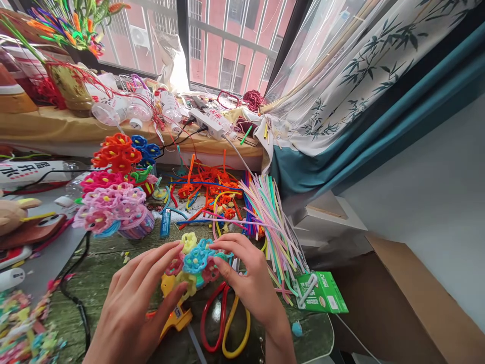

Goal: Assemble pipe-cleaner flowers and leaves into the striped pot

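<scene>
A small bunch of pipe-cleaner flowers (196,260), in blue, yellow and pink, is held between my two hands above the table. My left hand (132,293) curves round its left side, thumb below and fingers on top. On the right, my right hand (248,278) pinches the flowers at the bunch's edge between thumb and fingers. Under the bunch lies a yellow hot glue gun (181,319), partly hidden by my left hand. Beside it are scissors (215,323) with one red and one yellow handle loop; their blades are mostly covered.
Finished pipe-cleaner flowers (113,202) in pots stand at the left. Loose pastel pipe cleaners (271,222) lie at the right beside a green packet (322,292). Orange pieces (212,184) and a blue lighter (165,223) are behind my hands. Colourful scraps (30,328) cover the left corner.
</scene>
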Motion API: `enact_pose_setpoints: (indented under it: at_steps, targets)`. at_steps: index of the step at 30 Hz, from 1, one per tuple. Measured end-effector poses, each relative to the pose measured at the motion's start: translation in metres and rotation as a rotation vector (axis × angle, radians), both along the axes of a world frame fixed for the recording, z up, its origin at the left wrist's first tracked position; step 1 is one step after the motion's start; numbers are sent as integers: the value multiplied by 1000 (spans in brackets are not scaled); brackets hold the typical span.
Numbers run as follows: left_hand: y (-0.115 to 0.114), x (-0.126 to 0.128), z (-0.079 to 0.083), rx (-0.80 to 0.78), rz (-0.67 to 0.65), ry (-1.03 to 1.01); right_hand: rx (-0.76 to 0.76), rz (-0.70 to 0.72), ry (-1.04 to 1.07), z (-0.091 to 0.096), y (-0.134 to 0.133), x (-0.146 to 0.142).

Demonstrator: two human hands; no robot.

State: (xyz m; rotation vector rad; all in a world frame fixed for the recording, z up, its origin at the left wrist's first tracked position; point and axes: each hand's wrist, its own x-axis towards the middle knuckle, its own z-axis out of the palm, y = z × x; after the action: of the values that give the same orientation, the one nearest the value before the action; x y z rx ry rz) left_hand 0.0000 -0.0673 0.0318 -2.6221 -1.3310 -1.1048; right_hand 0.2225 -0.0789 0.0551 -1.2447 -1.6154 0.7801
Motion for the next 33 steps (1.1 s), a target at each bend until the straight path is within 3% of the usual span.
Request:
enact_pose_setpoints:
  at_steps: [7,14,22,33]
  targets:
    - [3,-7,-4,-51,-25,26,6,-3,-68,-5,-2,-3]
    - [2,-14,-3,-148,-13,-7,8,-54,31,-15,-10,3]
    - [-1,-11,-9,-135,-40,-2,14,-201,25,-28,-23,-9]
    - [20,-20,-16,-51,-144,34,173,-335,-52,-35,-31,-27]
